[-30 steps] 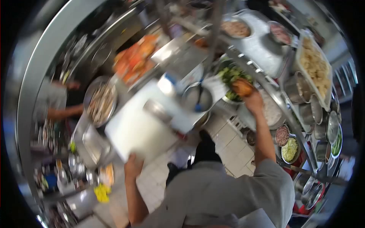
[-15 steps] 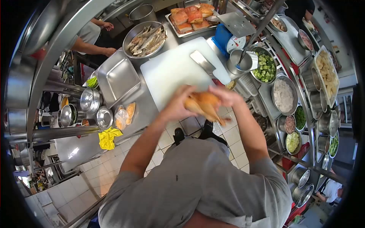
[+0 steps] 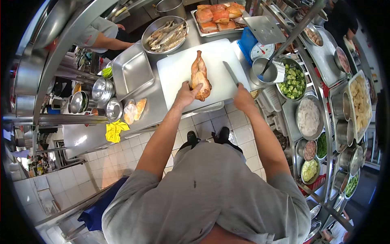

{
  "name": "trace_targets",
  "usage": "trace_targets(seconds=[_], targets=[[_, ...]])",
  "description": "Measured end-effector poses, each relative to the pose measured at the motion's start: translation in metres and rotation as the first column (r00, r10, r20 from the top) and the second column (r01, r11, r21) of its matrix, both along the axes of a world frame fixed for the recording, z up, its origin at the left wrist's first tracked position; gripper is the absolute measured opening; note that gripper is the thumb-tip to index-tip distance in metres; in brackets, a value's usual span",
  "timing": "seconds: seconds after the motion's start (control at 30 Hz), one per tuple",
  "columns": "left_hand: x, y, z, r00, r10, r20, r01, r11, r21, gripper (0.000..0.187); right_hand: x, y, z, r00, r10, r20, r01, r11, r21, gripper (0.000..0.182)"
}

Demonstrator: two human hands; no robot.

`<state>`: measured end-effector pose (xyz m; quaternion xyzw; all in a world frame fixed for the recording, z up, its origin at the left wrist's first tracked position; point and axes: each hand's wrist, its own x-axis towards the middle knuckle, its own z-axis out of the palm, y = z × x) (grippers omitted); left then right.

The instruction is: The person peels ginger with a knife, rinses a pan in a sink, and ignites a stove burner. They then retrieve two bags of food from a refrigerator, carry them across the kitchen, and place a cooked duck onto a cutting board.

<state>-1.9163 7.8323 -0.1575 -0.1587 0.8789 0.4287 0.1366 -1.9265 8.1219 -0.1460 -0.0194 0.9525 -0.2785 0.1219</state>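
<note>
A roast chicken [image 3: 200, 76] lies lengthwise on the white cutting board [image 3: 174, 69], on the steel table [image 3: 152, 103]. The left hand [image 3: 187, 94] rests against the bird's near end, its grip loose on the meat. Just right, the right hand [image 3: 243, 96] has its grip clamped on a cleaver [image 3: 231, 73], the blade pointing far beside the chicken.

Chicken [image 3: 200, 76] now on board [image 3: 174, 69], knife [image 3: 231, 73] seemingly gripped.

Browned roast chicken [image 3: 200, 76] lies lengthwise on white board [image 3: 174, 69].
</note>
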Motion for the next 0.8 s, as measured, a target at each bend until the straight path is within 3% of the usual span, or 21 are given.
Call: trace_targets(seconds=[0.03,0.07,0.1,0.2,0.23,0.3,0.33,0.37,0.43,0.47,0.5,0.57,0.63,0.73,0.8], targets=[[-0.006,-0.009,-0.017,0.989,-0.028,-0.147,0.014,0.995,-0.095,0.102,0.0,0.009,0.003,1.0,0.007,0.0,-0.007,1.0,0.001,0.032],[-0.012,-0.013,0.004,0.999,-0.039,0.018,0.036,0.992,0.118,0.105,0.002,0.017,0.004,1.0,0.018,-0.006,-0.019,0.996,-0.091,0.029],[-0.018,-0.018,0.014,0.999,-0.038,0.021,0.035,0.992,0.12,0.105,0.006,0.019,0.012,1.0,0.026,-0.012,-0.027,0.983,-0.182,0.026],[-0.046,-0.032,0.023,0.989,-0.031,-0.145,0.073,0.954,0.29,0.099,0.033,0.0,0.05,0.989,-0.08,-0.126,0.047,0.968,-0.246,0.026],[-0.059,-0.033,0.018,0.99,-0.035,-0.136,0.075,0.951,0.3,0.099,0.042,-0.009,0.048,0.99,-0.084,-0.117,0.055,0.97,-0.236,0.026],[-0.082,-0.031,0.01,0.957,-0.013,-0.29,0.111,0.939,0.325,0.099,0.054,-0.025,0.033,0.99,-0.138,-0.007,0.138,0.987,0.089,0.026],[-0.088,-0.025,0.008,0.926,0.008,-0.378,0.103,0.956,0.273,0.075,0.055,-0.015,-0.005,0.997,-0.024,0.068,0.013,0.988,0.156,0.031],[-0.092,-0.026,0.0,0.928,0.014,-0.372,0.101,0.952,0.288,0.075,0.055,-0.016,-0.008,0.997,-0.025,0.074,0.012,0.985,0.17,0.031],[-0.105,-0.028,-0.012,0.945,-0.195,-0.262,0.268,0.923,0.276,0.053,0.046,-0.017,-0.012,0.99,-0.053,0.133,0.036,0.991,0.129,0.044],[-0.099,-0.023,-0.007,0.954,-0.143,-0.265,0.215,0.939,0.268,0.041,0.043,-0.019,-0.01,0.99,-0.054,0.13,0.036,0.99,0.137,0.044],[-0.094,-0.024,-0.024,0.955,-0.146,-0.259,0.218,0.936,0.277,0.041,0.047,-0.02,-0.002,0.988,-0.044,0.146,0.036,0.998,0.054,0.051],[-0.099,-0.026,-0.052,0.84,-0.061,-0.539,0.145,0.983,0.115,0.038,0.045,-0.031,0.023,0.989,-0.037,0.142,0.041,0.999,-0.02,0.058],[-0.093,-0.021,-0.054,0.781,-0.022,-0.624,0.134,0.982,0.132,0.035,0.059,-0.058,0.075,0.995,-0.096,0.018,0.097,0.986,-0.135,0.063],[-0.089,-0.018,-0.061,0.759,0.052,-0.649,0.056,0.988,0.145,0.033,0.058,-0.092,0.139,0.998,-0.001,0.057,0.001,1.0,-0.012,0.064],[-0.086,-0.016,-0.062,0.749,0.065,-0.659,0.058,0.985,0.163,0.033,0.057,-0.102,0.149,0.995,0.062,0.075,-0.065,0.997,0.035,0.067]])
